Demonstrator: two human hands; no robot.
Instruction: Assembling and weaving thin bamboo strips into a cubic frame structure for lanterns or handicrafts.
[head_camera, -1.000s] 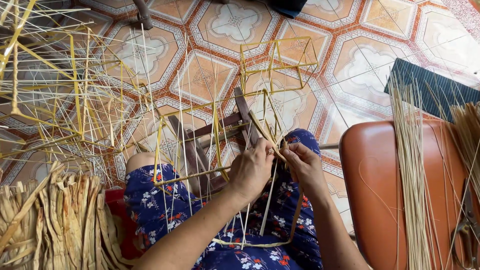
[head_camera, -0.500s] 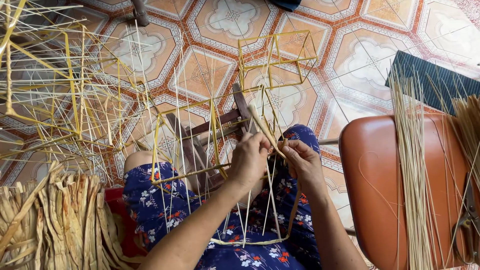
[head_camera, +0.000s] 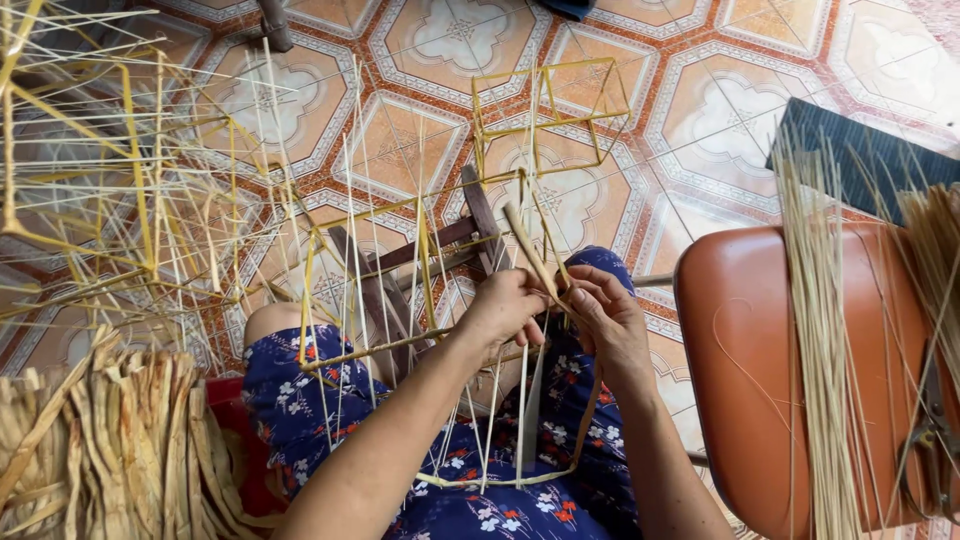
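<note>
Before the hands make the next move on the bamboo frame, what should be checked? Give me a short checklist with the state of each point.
1. Left hand grips the frame: ok.
2. Right hand meets the left at the flat strip: ok.
3. Frame rests on the lap, over the floral dress: ok.
4. Spare sticks lie on the orange chair beside the right hand: ok.
5. Joint under the fingers is tight: cannot tell, it is hidden.

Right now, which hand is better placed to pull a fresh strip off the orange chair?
Right. The right hand is nearer the orange chair and its thin strips; the left hand pinches the frame stick.
</note>
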